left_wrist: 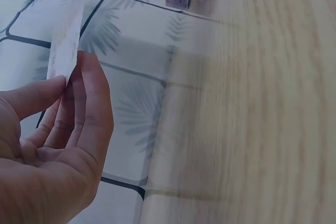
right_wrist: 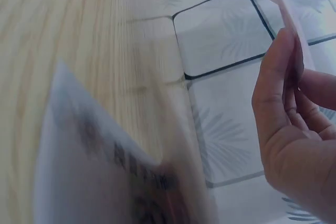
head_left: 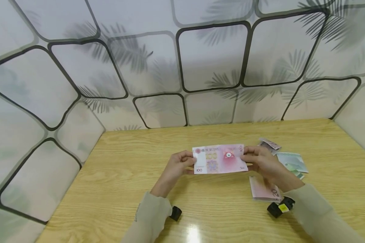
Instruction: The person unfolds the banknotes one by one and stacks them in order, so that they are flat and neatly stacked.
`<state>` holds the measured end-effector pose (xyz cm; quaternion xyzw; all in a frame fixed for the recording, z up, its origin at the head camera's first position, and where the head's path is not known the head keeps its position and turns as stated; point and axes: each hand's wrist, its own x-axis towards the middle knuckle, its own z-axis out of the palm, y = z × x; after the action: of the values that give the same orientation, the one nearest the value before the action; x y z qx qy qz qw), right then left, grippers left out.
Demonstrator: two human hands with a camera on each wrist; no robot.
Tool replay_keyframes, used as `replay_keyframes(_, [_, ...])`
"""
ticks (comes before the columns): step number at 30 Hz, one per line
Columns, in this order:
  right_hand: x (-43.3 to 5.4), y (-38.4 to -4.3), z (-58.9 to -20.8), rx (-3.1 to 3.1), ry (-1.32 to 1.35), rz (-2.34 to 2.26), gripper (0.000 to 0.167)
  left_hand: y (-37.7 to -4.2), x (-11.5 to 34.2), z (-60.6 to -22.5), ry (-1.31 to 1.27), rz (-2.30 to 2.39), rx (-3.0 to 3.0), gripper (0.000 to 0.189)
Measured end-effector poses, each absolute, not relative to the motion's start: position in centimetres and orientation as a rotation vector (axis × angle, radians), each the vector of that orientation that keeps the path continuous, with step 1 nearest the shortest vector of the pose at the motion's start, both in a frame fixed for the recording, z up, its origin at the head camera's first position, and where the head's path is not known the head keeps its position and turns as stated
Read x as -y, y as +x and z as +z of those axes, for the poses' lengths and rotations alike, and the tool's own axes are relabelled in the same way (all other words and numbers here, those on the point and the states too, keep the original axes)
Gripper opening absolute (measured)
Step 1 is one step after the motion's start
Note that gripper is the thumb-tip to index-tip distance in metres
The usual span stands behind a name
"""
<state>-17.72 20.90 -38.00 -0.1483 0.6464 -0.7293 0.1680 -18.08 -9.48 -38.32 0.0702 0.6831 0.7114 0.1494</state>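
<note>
A pink banknote (head_left: 219, 159) printed with 100 is stretched flat between both hands above the table. My left hand (head_left: 177, 167) pinches its left end between thumb and fingers; the left wrist view shows the note (left_wrist: 67, 38) edge-on in that hand (left_wrist: 68, 135). At the opposite end, my right hand (head_left: 269, 165) pinches the note, and the right wrist view shows this hand (right_wrist: 296, 129) with its thumb on the far face. Beneath the right hand lies a folded pinkish note (head_left: 258, 190) marked 20, partly covered by the wrist.
Beyond the right hand lie a blue-green note (head_left: 295, 161), a smaller green note (head_left: 298, 174) and a folded purplish note (head_left: 270, 145). The wooden table (head_left: 124, 162) meets a patterned cloth wall (head_left: 213, 57) at the back and sides. Black wrist devices sit on both sleeves.
</note>
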Motion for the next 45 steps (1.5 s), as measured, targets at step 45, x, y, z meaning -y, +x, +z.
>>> replay_keyframes(45, [-17.6, -17.1, -39.0, -1.29, -0.772, -2.358, 0.042, -17.6, 11.5, -38.3, 0.165, 2.044, -2.108, 0.008])
